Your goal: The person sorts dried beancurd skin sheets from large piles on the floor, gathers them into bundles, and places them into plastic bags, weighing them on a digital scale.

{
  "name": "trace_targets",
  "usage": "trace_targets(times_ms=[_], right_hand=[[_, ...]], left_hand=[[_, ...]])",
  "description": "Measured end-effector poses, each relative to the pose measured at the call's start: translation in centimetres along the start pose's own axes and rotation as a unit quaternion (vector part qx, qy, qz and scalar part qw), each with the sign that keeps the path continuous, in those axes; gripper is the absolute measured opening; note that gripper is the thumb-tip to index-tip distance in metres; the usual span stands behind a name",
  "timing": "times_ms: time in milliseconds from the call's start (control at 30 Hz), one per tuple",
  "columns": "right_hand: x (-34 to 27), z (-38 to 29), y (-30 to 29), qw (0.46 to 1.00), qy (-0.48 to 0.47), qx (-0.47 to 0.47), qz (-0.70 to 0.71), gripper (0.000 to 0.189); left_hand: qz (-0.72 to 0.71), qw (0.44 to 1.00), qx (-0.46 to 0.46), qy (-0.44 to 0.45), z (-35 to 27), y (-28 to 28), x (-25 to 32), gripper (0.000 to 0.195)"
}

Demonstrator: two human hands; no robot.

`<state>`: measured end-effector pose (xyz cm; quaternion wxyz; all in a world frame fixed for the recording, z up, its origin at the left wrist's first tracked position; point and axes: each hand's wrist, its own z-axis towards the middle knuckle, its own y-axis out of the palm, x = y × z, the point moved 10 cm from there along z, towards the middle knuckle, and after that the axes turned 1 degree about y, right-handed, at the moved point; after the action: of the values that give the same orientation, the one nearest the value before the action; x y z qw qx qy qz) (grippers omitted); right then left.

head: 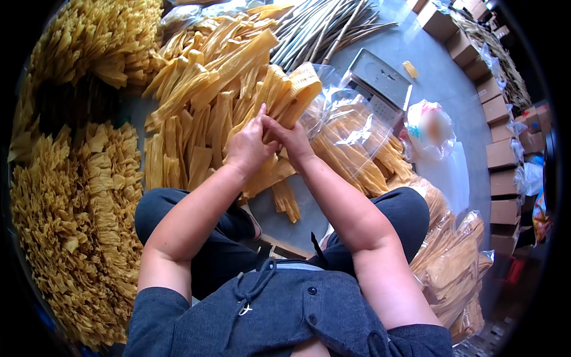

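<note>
My left hand (252, 145) and my right hand (292, 140) meet in front of me, both closed around a bundle of folded yellow dried sheets, which look like dried tofu skin (285, 89). The bundle's looped end points away from me. Beneath and beyond it lies a heap of long flat yellow strips (223, 80). Just right of my hands, a clear plastic bag (352, 134) holds more strips. One short loose piece (285, 201) rests on the floor between my legs.
Tall stacks of crinkled yellow sheets (76, 223) stand at the left. Thin sticks (321, 31) lie at the back, beside a platform scale (379, 76). Filled bags (455, 267) sit at the right, with a white plastic bag (428, 129) and a row of cardboard boxes (504, 154) beyond.
</note>
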<state>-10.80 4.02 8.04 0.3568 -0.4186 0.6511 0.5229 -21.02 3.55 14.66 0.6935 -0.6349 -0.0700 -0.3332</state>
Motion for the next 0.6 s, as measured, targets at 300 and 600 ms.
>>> trace_targets(times_ms=[300, 600], right_hand=[[-11.8, -4.7, -6.6, 0.995, -0.036, -0.003, 0.089, 0.042], [-8.9, -7.1, -10.6, 0.98, 0.055, 0.036, 0.186, 0.047]], left_hand=[[-0.123, 0.968, 0.09, 0.199, 2.3, -5.5, 8.7, 0.04], [-0.573, 0.74, -0.277, -0.215, 0.8, 7.5, 6.5, 0.054]])
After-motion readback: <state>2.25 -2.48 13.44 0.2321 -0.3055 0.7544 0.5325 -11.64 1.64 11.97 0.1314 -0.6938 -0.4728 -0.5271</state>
